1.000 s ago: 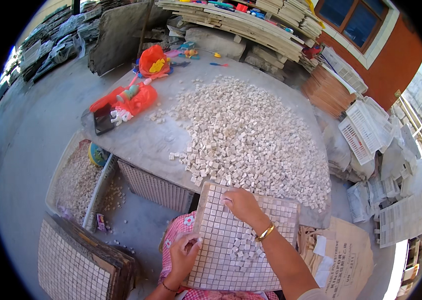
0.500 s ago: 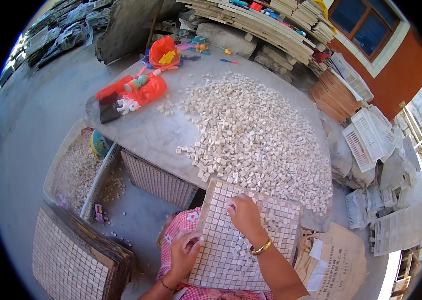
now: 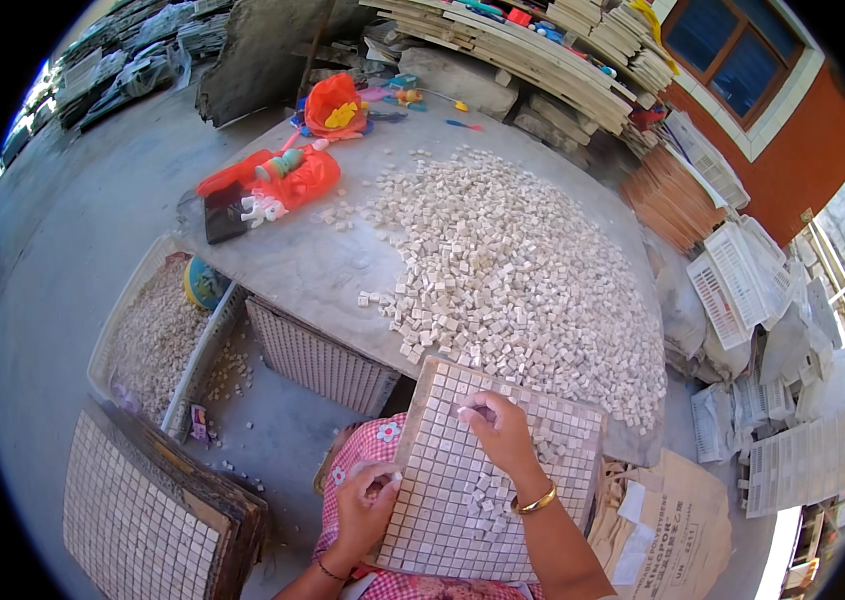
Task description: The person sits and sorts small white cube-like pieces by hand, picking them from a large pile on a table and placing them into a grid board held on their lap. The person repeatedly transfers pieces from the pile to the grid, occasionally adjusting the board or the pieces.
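Note:
A square grid board lies on my lap, its cells mostly filled with small pale stone tiles. Over its upper part, my right hand has thumb and forefinger brought together; a whitish spot shows at the tips, too small to name. By the board's left edge, my left hand is curled, with thumb and finger close together. What its fingers hold, if anything, is hidden. Loose tiles lie in a small heap on the board beside my right wrist, and more sit to the right of that hand.
A big pile of tiles covers much of the stone table. Red bags and toys lie at its far left. At left stand a white crate of tiles and stacked filled boards. White baskets are at right.
My right hand has shifted slightly right and its fingers have bent differently. My left hand has moved a little to the left. The view has shifted slightly.

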A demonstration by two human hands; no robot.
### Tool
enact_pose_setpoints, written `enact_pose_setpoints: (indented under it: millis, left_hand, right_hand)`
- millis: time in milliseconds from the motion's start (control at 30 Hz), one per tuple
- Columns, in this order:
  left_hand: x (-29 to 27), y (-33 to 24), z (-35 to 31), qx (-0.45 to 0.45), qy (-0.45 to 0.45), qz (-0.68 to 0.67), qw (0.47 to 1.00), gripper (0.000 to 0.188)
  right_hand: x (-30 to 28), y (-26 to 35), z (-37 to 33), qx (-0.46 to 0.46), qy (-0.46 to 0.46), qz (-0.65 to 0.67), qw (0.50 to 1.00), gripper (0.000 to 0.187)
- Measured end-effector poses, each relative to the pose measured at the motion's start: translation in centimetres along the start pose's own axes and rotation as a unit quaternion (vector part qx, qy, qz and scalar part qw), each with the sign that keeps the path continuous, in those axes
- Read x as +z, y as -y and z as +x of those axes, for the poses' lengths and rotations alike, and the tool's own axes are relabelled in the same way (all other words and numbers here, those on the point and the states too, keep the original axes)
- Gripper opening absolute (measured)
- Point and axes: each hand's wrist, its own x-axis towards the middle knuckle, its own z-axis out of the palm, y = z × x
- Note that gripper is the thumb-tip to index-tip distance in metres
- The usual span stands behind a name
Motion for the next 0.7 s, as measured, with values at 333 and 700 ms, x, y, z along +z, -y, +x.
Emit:
enact_pose_setpoints:
  millis: [333,700]
  left_hand:
    - [2.0,-0.5,2.9,-0.013,0.057,-0.022,0.998,0.022]
    - [5.9,-2.7,8.9,0.2,0.128,0.252,0.938,0.018]
  right_hand:
    - [-2.5,0.7,-4.2,0.107,0.005,0.145,0.984,0.009]
    - [-5.1,-0.3,-13.6,0.162,0.008,0.251,0.954,0.015]
